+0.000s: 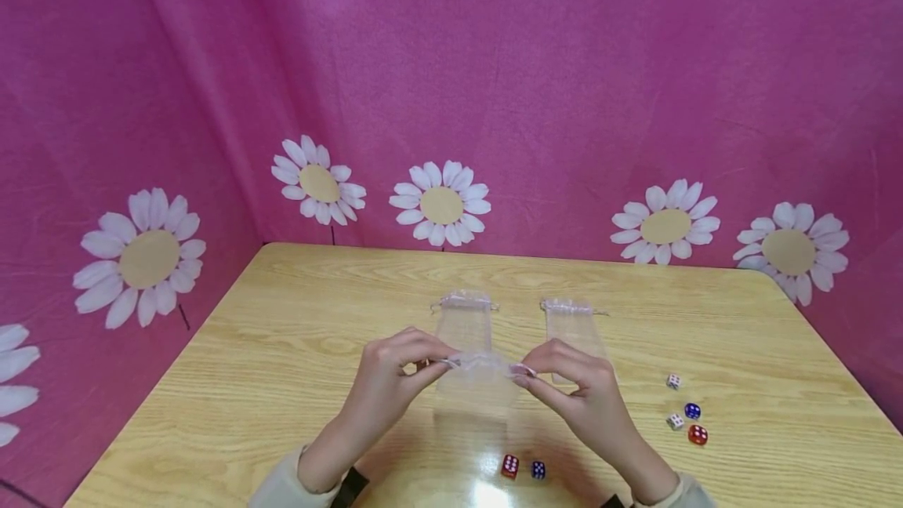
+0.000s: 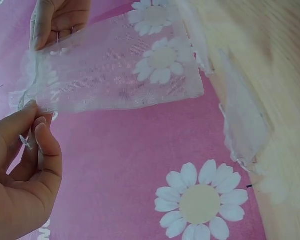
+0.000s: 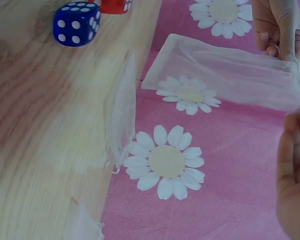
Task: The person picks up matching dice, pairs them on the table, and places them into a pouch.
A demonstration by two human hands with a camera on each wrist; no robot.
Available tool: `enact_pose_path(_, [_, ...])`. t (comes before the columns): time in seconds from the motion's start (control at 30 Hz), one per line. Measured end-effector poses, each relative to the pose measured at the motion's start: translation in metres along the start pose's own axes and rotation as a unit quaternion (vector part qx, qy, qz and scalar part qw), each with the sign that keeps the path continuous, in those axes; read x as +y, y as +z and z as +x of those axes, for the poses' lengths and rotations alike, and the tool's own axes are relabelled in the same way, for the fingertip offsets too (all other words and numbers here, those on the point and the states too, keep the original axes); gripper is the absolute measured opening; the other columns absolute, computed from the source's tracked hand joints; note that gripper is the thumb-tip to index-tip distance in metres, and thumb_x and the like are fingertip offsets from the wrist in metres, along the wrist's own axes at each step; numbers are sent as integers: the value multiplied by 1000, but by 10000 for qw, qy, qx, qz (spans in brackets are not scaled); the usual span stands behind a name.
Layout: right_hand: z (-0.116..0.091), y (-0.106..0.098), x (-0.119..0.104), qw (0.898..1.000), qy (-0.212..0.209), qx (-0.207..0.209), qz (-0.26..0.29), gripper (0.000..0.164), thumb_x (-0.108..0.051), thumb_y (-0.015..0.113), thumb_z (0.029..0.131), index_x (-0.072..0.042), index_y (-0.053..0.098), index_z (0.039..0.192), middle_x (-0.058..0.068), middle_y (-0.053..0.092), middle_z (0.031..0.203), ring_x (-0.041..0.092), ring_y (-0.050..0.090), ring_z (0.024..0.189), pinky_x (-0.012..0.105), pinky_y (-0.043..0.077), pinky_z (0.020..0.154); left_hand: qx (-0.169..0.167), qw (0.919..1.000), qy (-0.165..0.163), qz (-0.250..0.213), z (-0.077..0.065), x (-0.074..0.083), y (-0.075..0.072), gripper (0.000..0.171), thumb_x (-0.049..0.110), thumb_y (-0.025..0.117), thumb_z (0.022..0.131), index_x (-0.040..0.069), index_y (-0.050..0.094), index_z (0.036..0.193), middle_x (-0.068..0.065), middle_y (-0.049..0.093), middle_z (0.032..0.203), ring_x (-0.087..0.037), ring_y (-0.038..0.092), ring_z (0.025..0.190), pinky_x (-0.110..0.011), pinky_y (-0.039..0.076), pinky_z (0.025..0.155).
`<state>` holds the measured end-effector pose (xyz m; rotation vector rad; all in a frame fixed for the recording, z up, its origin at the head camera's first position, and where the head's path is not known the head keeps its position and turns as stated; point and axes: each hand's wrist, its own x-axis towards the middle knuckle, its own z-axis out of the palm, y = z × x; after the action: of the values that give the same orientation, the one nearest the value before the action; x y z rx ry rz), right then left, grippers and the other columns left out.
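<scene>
A sheer white drawstring pouch (image 1: 487,386) hangs between my hands above the table, its gathered top edge uppermost. My left hand (image 1: 395,375) pinches one top corner between thumb and fingers. At the opposite corner my right hand (image 1: 582,386) pinches the cord side the same way. In the left wrist view the pouch (image 2: 120,70) looks flat, with nothing visible inside it. Below the hands, near the front of the table, lie a red die (image 1: 510,466) and a blue die (image 1: 538,469).
Two more sheer pouches lie flat behind my hands, a left pouch (image 1: 463,320) and a right pouch (image 1: 573,328). On the right are two white dice, one white die (image 1: 673,381) farther back, a blue die (image 1: 693,411) and a red die (image 1: 698,434). A pink flowered cloth (image 1: 536,100) surrounds the wooden table (image 1: 296,312).
</scene>
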<state>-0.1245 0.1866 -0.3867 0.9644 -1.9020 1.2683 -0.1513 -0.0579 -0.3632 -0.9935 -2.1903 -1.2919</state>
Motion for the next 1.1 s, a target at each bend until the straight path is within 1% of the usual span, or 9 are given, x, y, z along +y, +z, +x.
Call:
enact_pose_path(0.13, [2, 0, 2, 9961, -747, -164, 450, 5, -1, 72, 85, -3, 73, 90, 10, 71, 80, 13, 65, 83, 17, 54, 81, 136, 9997, 203, -78, -1, 3, -3, 12, 4, 78, 78, 11, 79, 88, -1, 76, 82, 0, 56, 66, -14, 47, 53])
enact_pose_path(0.23, [3, -1, 3, 9934, -982, -135, 570, 5, -4, 69, 88, -1, 73, 91, 12, 70, 80, 15, 65, 83, 18, 54, 82, 256, 9986, 445, -88, -1, 4, -6, 14, 2, 78, 77, 11, 79, 87, -1, 76, 81, -2, 55, 64, -11, 45, 53])
enact_pose_path(0.43, [4, 4, 0, 9925, -1018, 5, 673, 6, -4, 69, 89, 2, 72, 90, 14, 70, 80, 15, 65, 84, 19, 54, 82, 364, 9945, 972, -117, -5, 6, -7, 18, -2, 78, 76, 12, 78, 87, 0, 75, 80, -4, 56, 66, -8, 44, 55])
enact_pose_path(0.57, [1, 9, 0, 9928, -952, -77, 720, 6, -3, 69, 88, 2, 71, 90, 13, 70, 81, 15, 65, 84, 19, 54, 80, 358, 9931, 1114, -29, -11, 7, -7, 19, -3, 78, 75, 12, 77, 87, 1, 75, 80, -4, 55, 66, -6, 43, 56])
enact_pose_path(0.7, [-5, 15, 3, 9937, -711, -330, 801, 6, 0, 70, 87, 1, 71, 92, 12, 71, 82, 16, 66, 84, 19, 55, 79, 281, 9949, 950, 169, -18, 4, -8, 19, -2, 79, 73, 12, 77, 85, 1, 74, 79, -2, 54, 64, -5, 41, 54])
enact_pose_path(0.83, [-11, 21, 4, 9949, -411, -579, 720, 22, 12, 72, 77, -3, 72, 93, 9, 72, 83, 14, 67, 82, 19, 56, 79, 143, 9977, 513, 415, -27, -1, -10, 17, -2, 79, 74, 12, 76, 82, 2, 73, 77, 0, 53, 62, -7, 42, 53])
enact_pose_path(0.93, [-15, 24, 4, 9960, -23, -679, 585, 29, 16, 73, 74, -6, 72, 93, 7, 73, 83, 11, 67, 82, 18, 56, 78, 6, 9983, 240, 530, -33, -6, -12, 16, -1, 79, 74, 13, 74, 80, 3, 73, 77, 1, 53, 62, -8, 43, 52])
enact_pose_path(1.03, [-19, 25, 4, 9959, 388, -745, 332, 21, 8, 73, 80, -10, 72, 91, 5, 73, 83, 7, 67, 82, 16, 55, 78, -122, 9981, 133, 587, -38, -9, -13, 15, -1, 79, 75, 13, 74, 79, 3, 72, 77, 2, 53, 62, -8, 43, 52])
enact_pose_path(1.1, [-20, 26, 5, 9957, 506, -755, 173, 15, 2, 73, 83, -11, 72, 90, 3, 73, 82, 7, 67, 81, 16, 55, 79, -188, 9977, 145, 627, -40, -10, -14, 14, 0, 79, 75, 13, 74, 79, 2, 73, 77, 2, 53, 62, -7, 43, 52])
